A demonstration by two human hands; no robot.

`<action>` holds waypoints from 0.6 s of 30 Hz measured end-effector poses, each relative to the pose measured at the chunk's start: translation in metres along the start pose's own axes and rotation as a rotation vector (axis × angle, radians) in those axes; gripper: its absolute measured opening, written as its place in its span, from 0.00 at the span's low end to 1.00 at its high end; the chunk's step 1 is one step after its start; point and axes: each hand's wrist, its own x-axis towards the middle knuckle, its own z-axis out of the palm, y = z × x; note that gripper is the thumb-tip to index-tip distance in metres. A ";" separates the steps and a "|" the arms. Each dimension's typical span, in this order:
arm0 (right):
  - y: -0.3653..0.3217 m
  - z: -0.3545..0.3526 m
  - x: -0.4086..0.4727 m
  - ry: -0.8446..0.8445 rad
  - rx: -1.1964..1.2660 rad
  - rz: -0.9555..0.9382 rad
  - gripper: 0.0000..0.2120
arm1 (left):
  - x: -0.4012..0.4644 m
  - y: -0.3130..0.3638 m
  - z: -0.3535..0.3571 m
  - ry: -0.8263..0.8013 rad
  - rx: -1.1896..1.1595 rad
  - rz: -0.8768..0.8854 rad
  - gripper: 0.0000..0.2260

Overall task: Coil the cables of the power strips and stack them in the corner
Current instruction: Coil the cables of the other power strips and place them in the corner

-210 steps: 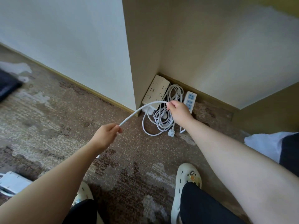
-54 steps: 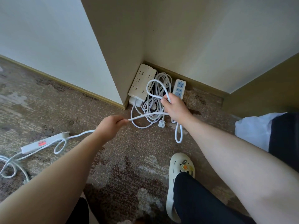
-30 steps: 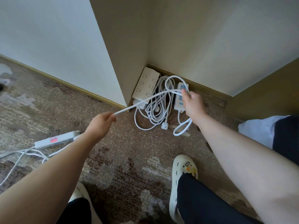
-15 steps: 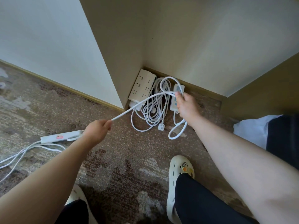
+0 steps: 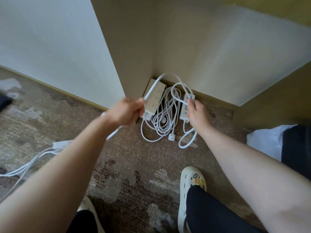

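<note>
While both hands (image 5: pixel 161 111) grip white cable (image 5: pixel 170 75), power strips (image 5: pixel 154 98) cornered.

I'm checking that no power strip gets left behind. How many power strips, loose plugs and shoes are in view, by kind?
Power strips: 3, a wide one and a narrow one in the corner, and one on the carpet at left
Loose plugs: 1
Shoes: 2
Total: 6
</note>
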 end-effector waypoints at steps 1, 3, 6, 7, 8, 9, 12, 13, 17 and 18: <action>-0.001 0.000 0.000 -0.005 0.014 0.011 0.23 | 0.001 -0.014 0.011 0.112 0.110 -0.076 0.20; 0.000 0.001 -0.001 -0.011 0.000 0.011 0.23 | 0.005 -0.041 0.031 0.283 0.266 -0.191 0.19; 0.006 0.006 -0.005 -0.023 -0.037 0.007 0.22 | 0.008 -0.071 0.048 0.396 0.390 -0.189 0.17; 0.007 0.008 -0.007 -0.024 -0.034 0.011 0.22 | 0.007 -0.077 0.050 0.418 0.410 -0.160 0.17; 0.009 0.009 -0.008 -0.022 -0.026 0.013 0.23 | 0.007 -0.083 0.051 0.445 0.411 -0.131 0.16; 0.010 0.010 -0.009 -0.019 -0.013 0.014 0.23 | 0.007 -0.089 0.051 0.488 0.390 -0.124 0.14; 0.010 0.007 -0.004 0.042 0.058 0.046 0.21 | 0.007 -0.106 0.046 0.585 0.279 -0.179 0.09; 0.010 0.003 0.000 0.093 0.083 0.073 0.19 | 0.003 -0.113 0.043 0.571 0.314 -0.179 0.09; 0.011 -0.016 0.013 0.226 0.182 0.168 0.18 | -0.017 -0.130 0.017 0.349 0.659 -0.184 0.10; 0.011 -0.018 0.014 0.231 0.173 0.157 0.18 | -0.019 -0.128 0.009 0.332 0.674 -0.203 0.11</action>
